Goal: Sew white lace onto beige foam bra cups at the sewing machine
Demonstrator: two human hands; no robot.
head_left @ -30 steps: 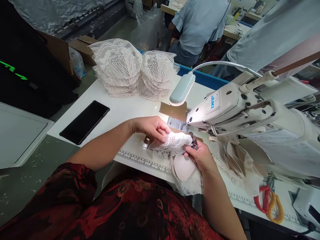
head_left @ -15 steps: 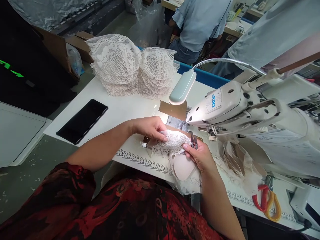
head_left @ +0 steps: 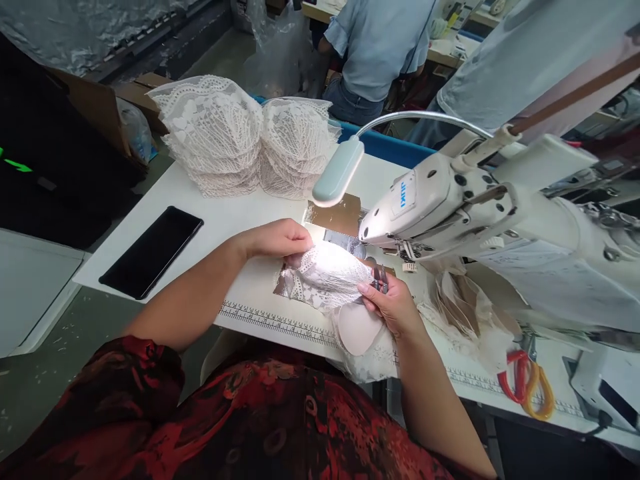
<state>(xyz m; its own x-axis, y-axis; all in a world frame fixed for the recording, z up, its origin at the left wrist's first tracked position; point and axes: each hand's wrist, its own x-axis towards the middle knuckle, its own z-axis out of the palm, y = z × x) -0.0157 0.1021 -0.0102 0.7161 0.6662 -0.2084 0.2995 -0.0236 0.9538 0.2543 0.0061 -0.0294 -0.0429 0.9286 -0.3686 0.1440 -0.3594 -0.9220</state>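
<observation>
In the head view, the left hand [head_left: 280, 240] and right hand [head_left: 395, 307] meet just in front of the needle end of the white industrial sewing machine [head_left: 450, 200]. They hold a white lace piece [head_left: 325, 280] spread between them on the white table [head_left: 240, 213]. The left hand's fingers are closed in a pinch on the lace's far edge. The right hand is curled round small metal thread snips [head_left: 379, 279], whose tips point toward the machine, while its fingertips rest on the near edge of the lace. A beige moulded foam cup [head_left: 356, 330] lies under the right palm, on the side away from the machine. A pale blue gooseneck lamp [head_left: 337, 172] hangs just left of the machine head and lights the lace. A stack of white lace cups [head_left: 240, 140] sits farther left and behind the lamp. A black flat phone [head_left: 150, 252] lies well left of the machine. Red-and-yellow-handled scissors [head_left: 527, 383] lie in front of the machine's body, at its right. Behind the machine sits a person in a light blue shirt [head_left: 380, 47].
</observation>
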